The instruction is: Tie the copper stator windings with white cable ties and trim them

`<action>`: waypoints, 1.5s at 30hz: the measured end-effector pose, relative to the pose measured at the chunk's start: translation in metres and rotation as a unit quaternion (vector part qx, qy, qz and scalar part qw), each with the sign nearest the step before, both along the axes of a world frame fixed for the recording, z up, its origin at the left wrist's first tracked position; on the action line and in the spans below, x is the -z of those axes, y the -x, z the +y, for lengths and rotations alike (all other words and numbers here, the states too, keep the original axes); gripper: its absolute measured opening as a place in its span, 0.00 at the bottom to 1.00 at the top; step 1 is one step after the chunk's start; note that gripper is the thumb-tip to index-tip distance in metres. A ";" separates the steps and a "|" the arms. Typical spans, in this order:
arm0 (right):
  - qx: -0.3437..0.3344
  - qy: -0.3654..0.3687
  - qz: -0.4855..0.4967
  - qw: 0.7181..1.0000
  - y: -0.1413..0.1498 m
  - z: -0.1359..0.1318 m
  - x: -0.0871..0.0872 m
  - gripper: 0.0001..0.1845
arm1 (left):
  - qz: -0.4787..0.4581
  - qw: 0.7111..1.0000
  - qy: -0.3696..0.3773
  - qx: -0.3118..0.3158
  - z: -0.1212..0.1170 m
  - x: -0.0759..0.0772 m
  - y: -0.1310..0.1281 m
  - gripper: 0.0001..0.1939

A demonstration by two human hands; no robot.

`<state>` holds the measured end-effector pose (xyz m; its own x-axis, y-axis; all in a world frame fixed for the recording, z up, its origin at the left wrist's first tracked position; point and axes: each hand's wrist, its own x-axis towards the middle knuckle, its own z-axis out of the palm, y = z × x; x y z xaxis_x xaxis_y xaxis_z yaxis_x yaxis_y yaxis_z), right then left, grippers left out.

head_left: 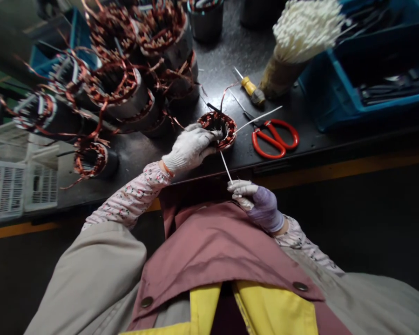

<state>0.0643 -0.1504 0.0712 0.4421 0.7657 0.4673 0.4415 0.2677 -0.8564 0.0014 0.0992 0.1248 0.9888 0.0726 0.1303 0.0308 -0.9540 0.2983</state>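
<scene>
A small motor stator (pixel 230 124) with copper windings stands near the table's front edge. My left hand (pixel 191 145), in a white knit glove, is wrapped over its near left rim, with fingertips reaching into the opening. My right hand (pixel 253 199), in a white and purple glove, is below and to the right, pinching the lower end of a thin white cord (pixel 226 166). This cord runs up to the stator's near side. Another white length (pixel 260 119) sticks out from the stator's right side, over red-handled scissors (pixel 275 138). Inside the bore, details are partly hidden by my left fingers.
Several copper-wound stators (pixel 113 88) crowd the left of the dark table. A yellow-handled screwdriver (pixel 250 87) lies beyond the scissors. A bundle of white cords (pixel 305 30) stands upright near the blue bins (pixel 363 114) at right. White plastic baskets (pixel 7 186) sit at far left.
</scene>
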 end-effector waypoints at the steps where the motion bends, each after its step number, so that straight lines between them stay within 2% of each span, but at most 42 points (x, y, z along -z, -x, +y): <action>1: 0.007 0.003 0.000 1.000 0.001 -0.001 0.001 0.07 | -0.003 1.000 0.001 0.002 0.001 0.001 0.000 0.21; 7: 0.054 0.049 0.007 0.997 0.001 0.005 0.001 0.01 | -0.013 1.000 0.011 0.000 0.003 0.003 0.000 0.21; 9: 0.079 0.051 0.023 0.995 0.000 0.017 -0.002 0.02 | -0.010 1.000 0.017 -0.005 0.002 0.002 0.000 0.22; 12: 0.115 0.013 0.030 0.993 -0.005 0.044 -0.005 0.04 | -0.026 0.998 0.037 -0.038 -0.001 0.003 0.003 0.25; 16: 0.129 -0.016 0.017 0.991 -0.012 0.068 -0.009 0.01 | -0.107 0.985 0.101 -0.092 -0.009 0.014 0.010 0.30; 18: 0.139 -0.004 -0.002 0.990 -0.012 0.067 -0.017 0.02 | -0.162 0.977 0.113 -0.078 -0.013 0.021 0.011 0.24; 21: 0.136 0.037 -0.040 0.989 -0.011 0.061 -0.031 0.02 | -0.225 0.971 0.075 -0.028 -0.015 0.029 0.010 0.11; 24: 0.137 0.070 -0.067 0.986 -0.012 0.065 -0.037 0.04 | -0.247 0.968 0.032 -0.011 -0.016 0.032 0.008 0.13; 28: 0.157 0.075 -0.082 0.981 -0.016 0.077 -0.031 0.05 | -0.241 0.970 0.009 -0.016 -0.018 0.031 0.006 0.14; 34: 0.158 0.094 -0.091 0.979 -0.015 0.077 -0.031 0.05 | -0.187 0.982 0.013 -0.025 -0.019 0.029 0.004 0.16; 39: 0.164 0.128 -0.083 0.974 -0.020 0.080 -0.030 0.11 | -0.191 0.981 -0.001 -0.015 -0.019 0.030 0.004 0.17; 42: 0.142 0.113 -0.093 0.979 -0.019 0.078 -0.033 0.09 | -0.187 0.982 -0.006 -0.012 -0.020 0.029 0.004 0.16; 45: 0.159 0.119 -0.100 0.975 -0.020 0.078 -0.033 0.08 | -0.184 0.983 -0.010 -0.015 -0.020 0.028 0.004 0.15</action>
<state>0.0838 -0.0728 0.1039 0.5931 0.7017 0.3947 0.6344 -0.1055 -0.7658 -0.0027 0.0791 0.0971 0.8717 0.0943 0.4809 -0.0482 -0.9600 0.2757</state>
